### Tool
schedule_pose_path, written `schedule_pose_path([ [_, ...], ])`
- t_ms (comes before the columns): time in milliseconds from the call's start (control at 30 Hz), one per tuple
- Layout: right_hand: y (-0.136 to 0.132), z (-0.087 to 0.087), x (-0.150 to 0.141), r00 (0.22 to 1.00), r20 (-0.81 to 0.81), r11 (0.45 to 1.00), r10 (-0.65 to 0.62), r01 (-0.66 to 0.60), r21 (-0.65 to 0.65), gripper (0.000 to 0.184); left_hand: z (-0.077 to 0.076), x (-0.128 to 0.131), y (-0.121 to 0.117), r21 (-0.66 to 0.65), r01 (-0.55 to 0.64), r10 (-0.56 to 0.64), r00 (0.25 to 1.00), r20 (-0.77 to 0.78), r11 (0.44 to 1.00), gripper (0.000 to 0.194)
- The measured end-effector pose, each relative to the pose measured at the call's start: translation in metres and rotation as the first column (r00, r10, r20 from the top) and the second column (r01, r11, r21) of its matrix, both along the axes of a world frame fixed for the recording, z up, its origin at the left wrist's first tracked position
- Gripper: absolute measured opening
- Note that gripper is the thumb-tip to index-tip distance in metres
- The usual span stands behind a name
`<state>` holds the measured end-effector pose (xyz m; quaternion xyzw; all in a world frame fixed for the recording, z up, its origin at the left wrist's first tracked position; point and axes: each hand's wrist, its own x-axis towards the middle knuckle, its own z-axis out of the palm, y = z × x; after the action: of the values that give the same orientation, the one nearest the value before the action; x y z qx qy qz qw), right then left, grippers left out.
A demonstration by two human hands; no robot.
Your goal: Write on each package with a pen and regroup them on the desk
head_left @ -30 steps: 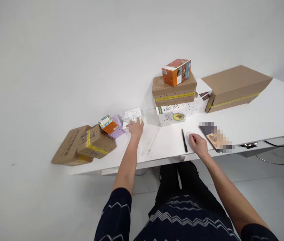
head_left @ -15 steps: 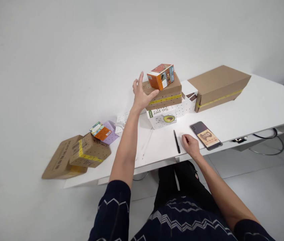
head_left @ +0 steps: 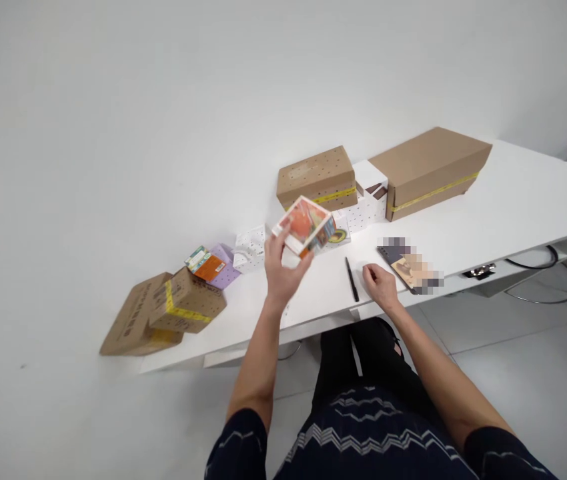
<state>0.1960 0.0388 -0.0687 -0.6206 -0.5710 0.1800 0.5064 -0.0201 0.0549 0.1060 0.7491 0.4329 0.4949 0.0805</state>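
Note:
My left hand (head_left: 283, 270) grips a small orange-and-white carton (head_left: 305, 227) between thumb and fingers, tilted and held above the table. Behind it stands a brown cardboard box (head_left: 316, 179) with yellow tape, stacked on a white box with an avocado picture (head_left: 339, 235), which the carton partly covers. Curled into a loose fist, my right hand (head_left: 381, 287) rests at the table's front edge with nothing visible in it. A black pen (head_left: 351, 280) lies just to its left, and a phone (head_left: 408, 265), partly pixelated, lies to its right.
On the white table (head_left: 523, 193), a long brown box (head_left: 433, 170) stands at the right beside a white box (head_left: 371, 177). Leftward are a white dotted box (head_left: 250, 249), a purple box (head_left: 226, 267), an orange-labelled carton (head_left: 206, 265) and two brown boxes. A wall rises behind.
My left hand has closed on the orange carton and lifted it off the brown box, bringing it nearer to me and lower in view. My right hand stays in place.

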Motion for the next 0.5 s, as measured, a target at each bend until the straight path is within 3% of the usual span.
schedule_pose_path([
  [67, 0.000, 0.000, -0.001, 0.999, 0.034, 1.000, -0.002, 0.003, -0.020, 0.028, -0.032, -0.007, -0.043, -0.023, -0.094, 0.094, 0.995, -0.030, 0.995, 0.069],
  [133, 0.000, 0.000, -0.001, 0.997, 0.070, 0.999, -0.012, 0.015, -0.036, 0.029, -0.066, -0.009, -0.069, -0.033, -0.178, 0.176, 0.983, -0.045, 0.984, 0.064],
  [267, 0.000, 0.001, -0.002, 0.993, 0.117, 0.999, -0.017, 0.022, -0.039, 0.030, -0.124, -0.008, -0.085, -0.142, -0.257, 0.247, 0.965, -0.084, 0.956, 0.061],
  [367, -0.001, 0.002, -0.003, 0.991, 0.135, 0.999, -0.022, 0.026, -0.026, 0.030, -0.147, -0.010, -0.085, -0.300, -0.224, 0.199, 0.974, -0.112, 0.927, 0.069],
  [500, -0.001, 0.001, -0.004, 0.989, 0.146, 0.999, -0.035, 0.037, -0.016, 0.029, -0.160, -0.019, -0.086, -0.385, -0.152, 0.160, 0.987, -0.013, 0.910, 0.093],
])
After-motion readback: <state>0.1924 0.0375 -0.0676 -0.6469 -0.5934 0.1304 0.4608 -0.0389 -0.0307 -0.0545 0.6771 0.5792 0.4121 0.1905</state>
